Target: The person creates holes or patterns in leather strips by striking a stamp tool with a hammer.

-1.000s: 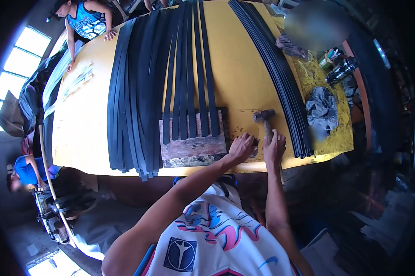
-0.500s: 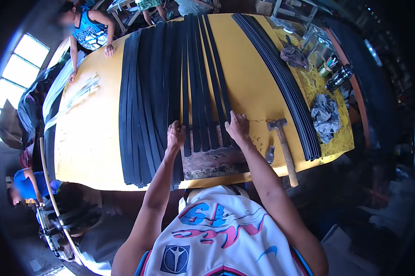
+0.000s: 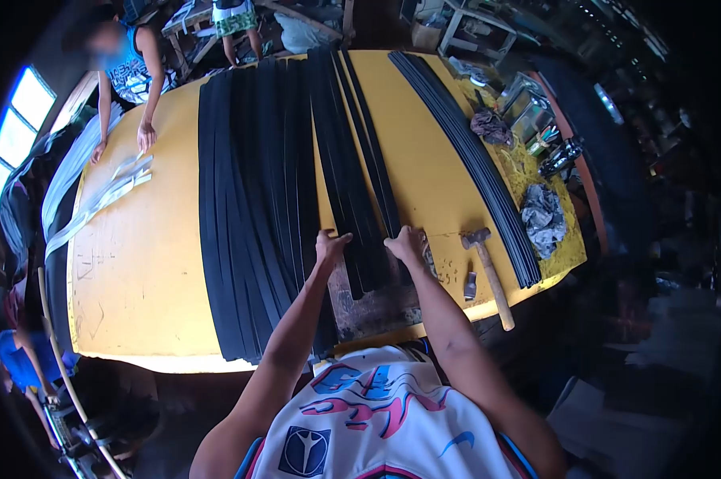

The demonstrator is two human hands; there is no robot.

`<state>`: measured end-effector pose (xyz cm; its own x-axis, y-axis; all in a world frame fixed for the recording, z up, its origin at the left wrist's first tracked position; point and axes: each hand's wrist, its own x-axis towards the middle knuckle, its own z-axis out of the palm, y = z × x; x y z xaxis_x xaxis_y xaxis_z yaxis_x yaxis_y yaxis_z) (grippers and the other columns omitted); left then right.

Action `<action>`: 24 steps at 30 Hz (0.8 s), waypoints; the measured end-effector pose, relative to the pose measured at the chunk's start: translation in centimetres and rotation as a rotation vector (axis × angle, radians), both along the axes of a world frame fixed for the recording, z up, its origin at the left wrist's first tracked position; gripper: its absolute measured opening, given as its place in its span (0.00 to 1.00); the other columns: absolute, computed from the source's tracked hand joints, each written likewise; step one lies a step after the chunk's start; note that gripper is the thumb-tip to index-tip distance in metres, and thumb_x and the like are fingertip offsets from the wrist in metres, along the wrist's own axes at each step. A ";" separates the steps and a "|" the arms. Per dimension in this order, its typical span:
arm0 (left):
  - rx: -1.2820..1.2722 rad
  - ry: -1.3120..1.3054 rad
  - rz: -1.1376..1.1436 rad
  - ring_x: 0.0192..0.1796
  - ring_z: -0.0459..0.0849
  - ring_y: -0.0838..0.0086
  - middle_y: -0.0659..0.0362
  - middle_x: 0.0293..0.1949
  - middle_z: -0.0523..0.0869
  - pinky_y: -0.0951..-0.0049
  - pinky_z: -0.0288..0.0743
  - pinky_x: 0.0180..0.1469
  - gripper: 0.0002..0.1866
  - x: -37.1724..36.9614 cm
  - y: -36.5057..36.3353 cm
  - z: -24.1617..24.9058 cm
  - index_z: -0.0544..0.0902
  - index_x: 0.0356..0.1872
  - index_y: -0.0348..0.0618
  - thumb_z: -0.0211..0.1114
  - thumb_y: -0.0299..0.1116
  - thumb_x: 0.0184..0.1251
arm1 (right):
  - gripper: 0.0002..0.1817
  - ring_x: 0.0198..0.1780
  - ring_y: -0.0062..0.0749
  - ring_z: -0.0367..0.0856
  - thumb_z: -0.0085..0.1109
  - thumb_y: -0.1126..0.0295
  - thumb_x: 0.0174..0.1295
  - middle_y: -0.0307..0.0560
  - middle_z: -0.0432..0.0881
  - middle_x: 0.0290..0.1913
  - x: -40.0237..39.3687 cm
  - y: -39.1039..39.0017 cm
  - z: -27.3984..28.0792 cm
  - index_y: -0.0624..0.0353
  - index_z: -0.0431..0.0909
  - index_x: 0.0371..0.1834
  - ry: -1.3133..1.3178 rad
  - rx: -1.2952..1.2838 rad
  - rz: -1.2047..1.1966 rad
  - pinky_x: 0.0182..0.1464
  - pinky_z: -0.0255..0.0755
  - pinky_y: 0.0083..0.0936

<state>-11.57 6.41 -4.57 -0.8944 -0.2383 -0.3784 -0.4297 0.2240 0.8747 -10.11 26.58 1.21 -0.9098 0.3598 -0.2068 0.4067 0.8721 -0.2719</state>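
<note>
Long flat black strips (image 3: 359, 259) lie over a dark, worn plate (image 3: 376, 313) at the near edge of the table. My left hand (image 3: 331, 246) is at the left edge of this group, fingers curled and thumb against the strips. My right hand (image 3: 406, 244) closes at the right edge, by the ends of a narrower pair of strips (image 3: 368, 136). The strip ends between my hands sit close together. Exactly how many strips each hand pinches is hidden. To the left lies a wide layer of black strips (image 3: 249, 207).
Right of my hands lie a hammer (image 3: 492, 275) and a small metal piece (image 3: 471, 285). Beyond is a bundle of black strips (image 3: 472, 160) on the yellow table (image 3: 137, 303). A crumpled cloth (image 3: 542, 222) lies farther right. A co-worker (image 3: 137, 72) handles pale strips (image 3: 105, 209) at far left.
My hands have moved closer together. The strips between them, fanned apart before, now lie mostly side by side. The co-worker's hand has moved toward the pale strips; the camera view has shifted.
</note>
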 end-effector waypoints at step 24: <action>0.658 -0.074 -0.025 0.39 0.88 0.65 0.49 0.42 0.88 0.67 0.84 0.43 0.21 -3.2 4.0 0.5 0.80 0.52 0.32 0.74 0.27 0.57 | 0.17 0.35 0.38 0.84 0.58 0.65 0.53 0.56 0.85 0.32 -1.7 -3.2 -0.9 0.71 0.81 0.38 0.218 -0.305 0.011 0.40 0.76 0.36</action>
